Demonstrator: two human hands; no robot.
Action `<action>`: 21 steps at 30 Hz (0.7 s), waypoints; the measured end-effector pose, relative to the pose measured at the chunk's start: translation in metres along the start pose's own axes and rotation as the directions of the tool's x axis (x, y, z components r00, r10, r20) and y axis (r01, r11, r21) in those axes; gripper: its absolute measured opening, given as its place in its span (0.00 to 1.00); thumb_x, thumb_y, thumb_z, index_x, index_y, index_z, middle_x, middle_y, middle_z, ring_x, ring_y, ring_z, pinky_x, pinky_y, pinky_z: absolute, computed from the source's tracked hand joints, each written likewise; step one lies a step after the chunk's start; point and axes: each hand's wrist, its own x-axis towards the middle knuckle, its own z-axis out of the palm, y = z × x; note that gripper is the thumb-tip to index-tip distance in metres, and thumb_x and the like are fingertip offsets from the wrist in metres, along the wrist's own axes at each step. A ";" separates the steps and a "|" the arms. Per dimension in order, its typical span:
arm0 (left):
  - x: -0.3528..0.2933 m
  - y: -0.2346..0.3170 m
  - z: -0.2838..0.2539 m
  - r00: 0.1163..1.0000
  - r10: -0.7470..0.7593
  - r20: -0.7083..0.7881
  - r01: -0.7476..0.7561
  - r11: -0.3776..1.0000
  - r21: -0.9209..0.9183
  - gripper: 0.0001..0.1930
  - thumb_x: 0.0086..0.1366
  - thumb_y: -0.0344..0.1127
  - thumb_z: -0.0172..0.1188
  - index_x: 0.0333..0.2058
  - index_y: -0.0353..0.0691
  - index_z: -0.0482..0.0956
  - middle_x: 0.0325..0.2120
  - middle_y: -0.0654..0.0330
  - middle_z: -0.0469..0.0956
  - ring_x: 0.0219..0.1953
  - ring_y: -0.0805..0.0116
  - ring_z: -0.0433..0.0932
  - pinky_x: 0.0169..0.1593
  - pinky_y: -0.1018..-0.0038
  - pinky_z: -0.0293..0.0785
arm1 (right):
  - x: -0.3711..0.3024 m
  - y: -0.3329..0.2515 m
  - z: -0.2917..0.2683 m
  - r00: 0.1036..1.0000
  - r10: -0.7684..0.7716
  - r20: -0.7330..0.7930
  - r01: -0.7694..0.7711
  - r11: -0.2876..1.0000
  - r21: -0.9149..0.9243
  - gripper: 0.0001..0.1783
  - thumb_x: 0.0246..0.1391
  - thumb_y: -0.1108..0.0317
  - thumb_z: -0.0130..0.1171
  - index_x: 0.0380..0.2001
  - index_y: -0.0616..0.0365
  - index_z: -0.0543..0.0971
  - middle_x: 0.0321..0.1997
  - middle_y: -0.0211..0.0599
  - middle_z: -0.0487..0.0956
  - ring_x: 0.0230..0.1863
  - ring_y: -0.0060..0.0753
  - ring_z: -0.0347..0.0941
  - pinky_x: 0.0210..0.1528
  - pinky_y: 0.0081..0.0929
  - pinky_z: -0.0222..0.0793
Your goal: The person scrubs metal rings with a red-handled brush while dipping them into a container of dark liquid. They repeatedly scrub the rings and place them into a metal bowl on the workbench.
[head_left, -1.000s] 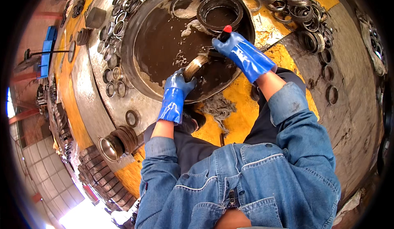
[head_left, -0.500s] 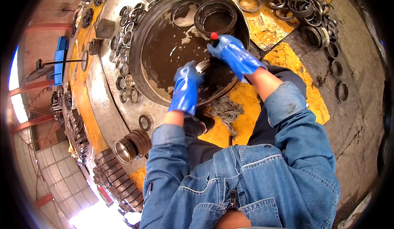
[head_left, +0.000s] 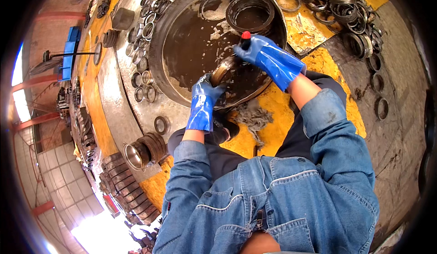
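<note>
My left hand [head_left: 207,92], in a wet blue rubber glove, grips a shiny metal ring [head_left: 221,71] over the dark liquid in a wide round basin [head_left: 158,56]. The ring stands tilted, its lower part hidden by the glove. Close by on the right, my gloved right hand [head_left: 256,49] is closed round a black handle with a red end [head_left: 246,35]. The handle's working end is hidden, so I cannot tell what tool it is. Behind my right hand, larger dark rings [head_left: 231,20] are stacked inside the basin. Pale foam [head_left: 217,32] floats on the liquid.
Many small metal rings [head_left: 149,30] line the basin's left side. A heap of dark rings [head_left: 343,8] lies at the far right, with several single rings [head_left: 381,108] nearer. A grey rag [head_left: 255,120] lies before the basin. Stacked rings [head_left: 152,147] are at lower left.
The view has shifted slightly. The ring in my left hand is turned so that more of its outer side shows, and my hands are a little farther apart.
</note>
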 end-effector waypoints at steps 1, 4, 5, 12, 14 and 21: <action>-0.001 0.006 -0.004 1.000 -0.017 0.010 0.018 1.000 -0.023 0.31 0.52 0.52 0.76 0.51 0.40 0.85 0.44 0.50 0.88 0.48 0.55 0.86 0.55 0.64 0.80 | 0.004 0.005 0.004 0.992 -0.001 -0.127 -0.004 0.999 -0.042 0.27 0.60 0.37 0.61 0.35 0.51 0.88 0.32 0.46 0.86 0.37 0.50 0.83 0.42 0.44 0.79; 0.009 -0.019 0.011 0.991 0.089 -0.102 -0.078 0.991 0.110 0.32 0.52 0.53 0.76 0.51 0.39 0.84 0.45 0.49 0.87 0.49 0.54 0.86 0.56 0.63 0.80 | -0.004 -0.009 -0.004 0.998 -0.011 -0.068 0.016 0.997 0.077 0.29 0.59 0.35 0.60 0.38 0.51 0.88 0.32 0.46 0.86 0.36 0.48 0.84 0.44 0.43 0.79; 0.011 -0.026 0.014 0.984 0.115 -0.139 -0.094 0.984 0.152 0.32 0.52 0.53 0.76 0.51 0.40 0.84 0.45 0.49 0.87 0.49 0.53 0.86 0.56 0.62 0.80 | -0.009 -0.024 -0.003 0.997 -0.038 -0.061 0.045 0.992 0.121 0.28 0.60 0.35 0.60 0.39 0.50 0.88 0.32 0.45 0.86 0.37 0.48 0.84 0.45 0.43 0.80; 0.016 -0.027 0.016 0.994 0.082 -0.075 -0.073 0.991 0.116 0.27 0.54 0.52 0.73 0.52 0.47 0.85 0.45 0.50 0.87 0.50 0.49 0.84 0.55 0.60 0.80 | -0.001 -0.043 0.016 0.902 -0.431 -0.030 0.432 0.898 0.086 0.23 0.59 0.42 0.61 0.37 0.51 0.87 0.37 0.45 0.86 0.41 0.52 0.83 0.44 0.44 0.80; 0.013 -0.017 0.011 0.995 0.066 -0.072 -0.059 0.993 0.104 0.30 0.54 0.54 0.74 0.52 0.44 0.85 0.44 0.50 0.87 0.49 0.52 0.85 0.56 0.62 0.80 | 0.018 -0.023 0.005 0.982 -0.188 0.021 0.189 0.977 -0.099 0.25 0.57 0.40 0.59 0.38 0.52 0.87 0.37 0.44 0.87 0.40 0.50 0.85 0.45 0.45 0.81; 0.026 -0.047 0.029 0.991 0.081 -0.106 -0.073 0.994 0.077 0.28 0.55 0.53 0.73 0.51 0.46 0.86 0.44 0.51 0.87 0.49 0.52 0.85 0.55 0.62 0.80 | -0.005 -0.056 0.011 0.961 -0.277 -0.004 0.269 0.929 0.254 0.20 0.62 0.46 0.61 0.36 0.50 0.87 0.32 0.43 0.86 0.35 0.52 0.83 0.40 0.41 0.80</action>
